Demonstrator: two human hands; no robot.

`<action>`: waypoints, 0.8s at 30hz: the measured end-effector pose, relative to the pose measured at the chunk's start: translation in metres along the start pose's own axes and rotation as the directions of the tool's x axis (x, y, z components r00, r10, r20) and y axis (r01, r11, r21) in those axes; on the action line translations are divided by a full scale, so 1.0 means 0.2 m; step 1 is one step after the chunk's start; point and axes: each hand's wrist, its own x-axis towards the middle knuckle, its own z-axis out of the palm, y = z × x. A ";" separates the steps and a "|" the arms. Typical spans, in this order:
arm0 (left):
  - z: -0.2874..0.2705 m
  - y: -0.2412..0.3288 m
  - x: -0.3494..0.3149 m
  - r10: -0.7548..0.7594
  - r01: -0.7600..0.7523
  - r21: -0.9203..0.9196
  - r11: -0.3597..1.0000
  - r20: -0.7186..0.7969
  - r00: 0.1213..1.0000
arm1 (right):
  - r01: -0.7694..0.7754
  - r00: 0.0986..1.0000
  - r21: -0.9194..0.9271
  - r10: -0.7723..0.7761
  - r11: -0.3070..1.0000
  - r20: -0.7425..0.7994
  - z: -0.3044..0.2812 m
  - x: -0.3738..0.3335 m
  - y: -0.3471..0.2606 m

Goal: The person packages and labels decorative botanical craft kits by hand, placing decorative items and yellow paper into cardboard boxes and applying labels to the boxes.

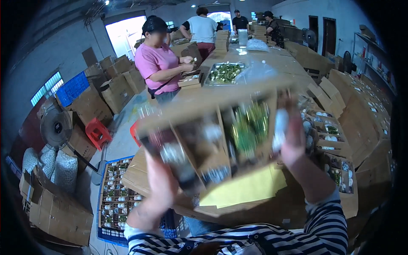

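Your left hand [163, 178] and right hand [294, 142] clasp opposite ends of the brown, rectangular, compartmented cardboard box [216, 98]. Tilted between them, it hangs above the brown table's [140, 171] near edge; motion blurs your fingers.

Blur smears my left hand [165, 178], my right hand [294, 140] and the compartmented brown cardboard box [204, 104]; I cannot identify the shiny green contents [248, 129] inside.

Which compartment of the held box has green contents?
The divided box's third compartment from the left: bright green contents fill much of it; no other compartment visibly shows green.
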 end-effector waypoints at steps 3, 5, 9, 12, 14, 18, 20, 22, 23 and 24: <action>-0.07 -0.26 -0.53 -0.139 0.250 -0.303 0.919 0.345 0.928 | -0.191 0.897 0.167 0.103 0.967 0.429 -0.32 -0.37 -0.34; -0.07 -0.29 -0.74 -0.209 0.277 -0.093 0.956 0.443 0.872 | -0.339 0.813 -0.052 0.320 0.939 0.486 -0.42 -0.56 -0.36; -0.14 -0.50 -1.08 -0.268 0.073 0.302 0.950 0.676 0.687 | -0.525 0.555 -0.294 0.583 0.799 0.593 -0.83 -0.98 -0.37; -0.28 -0.90 -1.41 -0.338 0.037 0.394 0.918 0.730 0.594 | -0.114 0.108 -0.707 0.717 0.698 0.689 -0.97 -1.01 -0.41; -0.18 -0.78 -1.32 -0.390 0.006 0.455 0.890 0.756 0.526 | -0.085 0.156 -0.625 0.630 0.776 0.761 -1.04 -1.05 -0.35; -0.13 -0.74 -1.36 -0.285 -0.273 0.660 0.699 0.608 0.741 | 0.117 0.243 -0.380 0.345 0.917 0.907 -1.03 -0.89 -0.30; -0.07 -0.68 -1.25 -0.303 -0.156 0.615 0.773 0.574 0.761 | -0.338 0.108 -0.375 0.432 0.863 0.896 -1.03 -0.77 -0.27; -0.09 -0.60 -1.09 -0.297 -0.297 0.565 0.770 0.729 0.616 | -0.528 0.197 -0.269 0.424 0.805 0.884 -0.94 -0.66 -0.25; -0.09 -0.49 -0.93 -0.323 -0.321 0.504 0.802 0.817 0.477 | -0.655 0.329 -0.120 0.425 0.746 0.843 -0.88 -0.60 -0.21; -0.09 -0.44 -0.82 -0.306 -0.223 0.440 0.870 0.836 0.455 | -0.663 0.312 -0.136 0.437 0.737 0.844 -0.81 -0.56 -0.17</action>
